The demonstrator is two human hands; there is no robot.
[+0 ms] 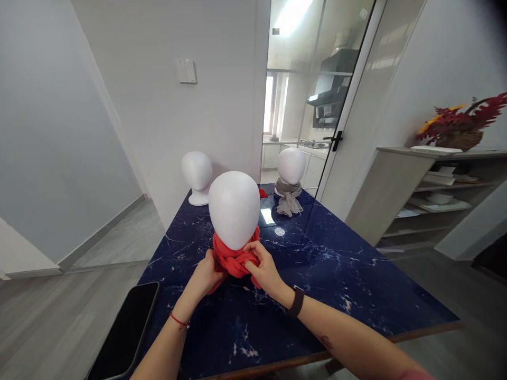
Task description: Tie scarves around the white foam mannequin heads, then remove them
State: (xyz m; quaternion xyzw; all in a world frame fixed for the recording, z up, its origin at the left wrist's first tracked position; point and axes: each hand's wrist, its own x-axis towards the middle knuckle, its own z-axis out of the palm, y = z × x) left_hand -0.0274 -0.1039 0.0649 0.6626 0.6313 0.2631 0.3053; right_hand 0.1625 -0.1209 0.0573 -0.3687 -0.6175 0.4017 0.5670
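Left hand [208,273]: fingers closed on the left side of a red scarf [233,258], their tips partly lost in the folds. Red cord bracelet [179,320] at the wrist.

Right hand [263,266]: thumb and fingers pinched on the scarf's front, right of its middle. Dark wristband [296,302].

Red scarf: wrapped around the neck of a white foam head [234,208], gathered in front under the chin. The neck and base of this head are covered by scarf and hands.

Counter [328,269]: dark blue, glossy, pale-veined, beneath the head.

Phone [124,330]: near left corner, dark screen upward, lower end cut off by the frame.

Second foam head [197,171]: behind, at left, bare; its right edge lies close to the front head's outline.

Third foam head [291,164]: behind, at right, with a grey scarf [289,198] around its neck, ends trailing on the counter.

Red cloth [263,193]: far edge, partly hidden by the front head; its form cannot be told.

Surroundings: light switch [186,71]; glass door [295,89], with a small sticker [276,31] too small to read; shelf unit [435,198], contents indistinct; flower arrangement [461,126], cut off at right.
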